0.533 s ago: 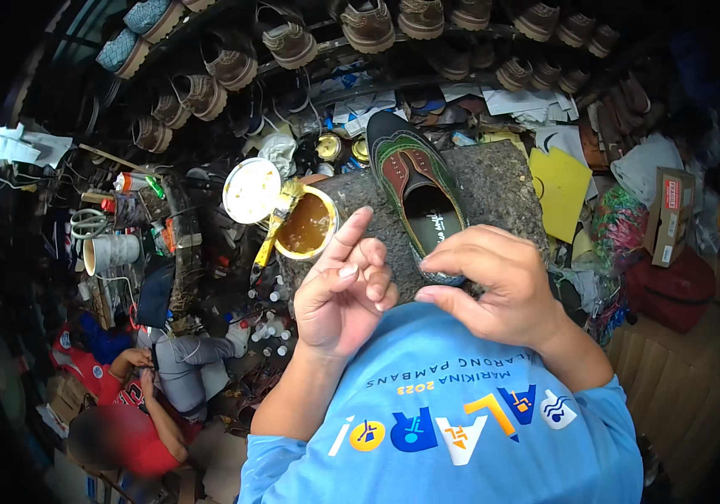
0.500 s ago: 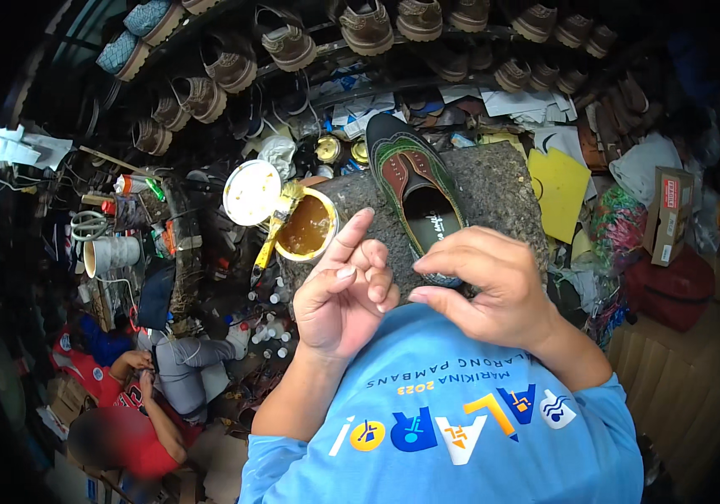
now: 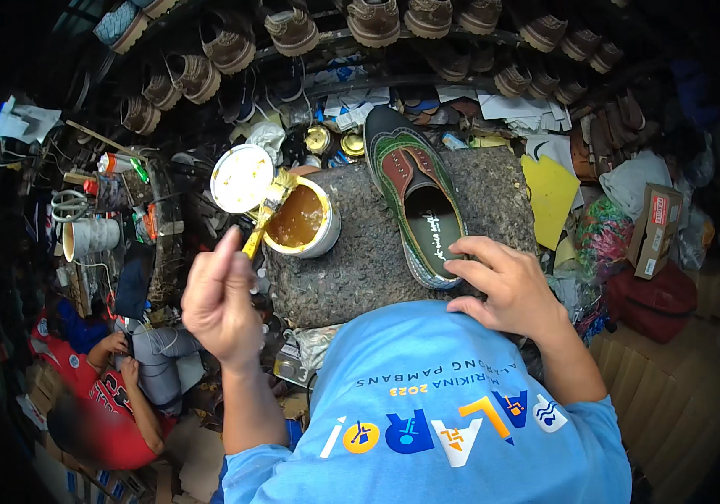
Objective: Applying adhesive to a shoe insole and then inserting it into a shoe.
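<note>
A wingtip shoe in black, green and brown lies on a dark, rough block, toe pointing away from me. My right hand is at its heel, fingertips over the collar's right edge and thumb apart from them, hand open. On the block's left side stands a white tub of brown, glue-like liquid. A yellow-handled brush rests across the tub's left rim, its bristles caked. My left hand is raised just below the brush handle, index finger stretched out. It looks open, though motion smears the thumb.
A stained white lid lies left of the tub. Brown shoes line racks along the far side. Yellow sheet material and a cardboard box are on the right. Another person in red sits at the lower left.
My left hand has swung left, from in front of the tub to beside the brush handle. My right hand has lowered slightly onto the shoe's heel. The view has shifted slightly.
</note>
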`<move>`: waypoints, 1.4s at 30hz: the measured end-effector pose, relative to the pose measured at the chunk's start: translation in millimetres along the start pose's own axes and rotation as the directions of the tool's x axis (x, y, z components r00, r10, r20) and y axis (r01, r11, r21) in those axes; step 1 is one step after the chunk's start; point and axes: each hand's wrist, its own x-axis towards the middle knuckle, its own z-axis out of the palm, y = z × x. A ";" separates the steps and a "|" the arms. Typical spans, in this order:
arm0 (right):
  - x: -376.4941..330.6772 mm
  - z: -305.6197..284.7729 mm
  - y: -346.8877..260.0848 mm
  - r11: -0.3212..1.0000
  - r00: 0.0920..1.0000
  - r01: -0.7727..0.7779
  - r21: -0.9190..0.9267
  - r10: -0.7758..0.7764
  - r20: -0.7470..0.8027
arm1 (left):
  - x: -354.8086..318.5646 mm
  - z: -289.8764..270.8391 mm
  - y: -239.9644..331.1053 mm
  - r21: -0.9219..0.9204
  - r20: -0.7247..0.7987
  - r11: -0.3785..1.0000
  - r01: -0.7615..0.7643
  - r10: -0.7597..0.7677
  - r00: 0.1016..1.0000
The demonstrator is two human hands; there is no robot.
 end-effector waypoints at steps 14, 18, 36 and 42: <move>12.8 15.6 11.0 0.973 0.994 0.106 0.207 -0.105 -0.016 | 9.7 -16.7 -33.9 0.526 0.210 0.829 0.192 -0.345 0.915; 42.6 -2.9 13.6 0.960 0.981 0.176 0.217 -0.153 -0.120 | 15.3 -13.3 -31.3 0.417 0.163 0.903 0.105 -0.188 0.969; 103.4 27.1 99.0 0.854 0.936 0.318 0.411 -0.215 -0.277 | 51.7 10.2 -14.4 0.449 0.265 0.878 -0.166 0.047 0.963; 102.7 25.0 99.9 0.847 0.928 0.321 0.424 -0.191 -0.320 | 60.0 -6.3 -45.0 -0.456 0.132 0.708 0.539 -0.545 0.828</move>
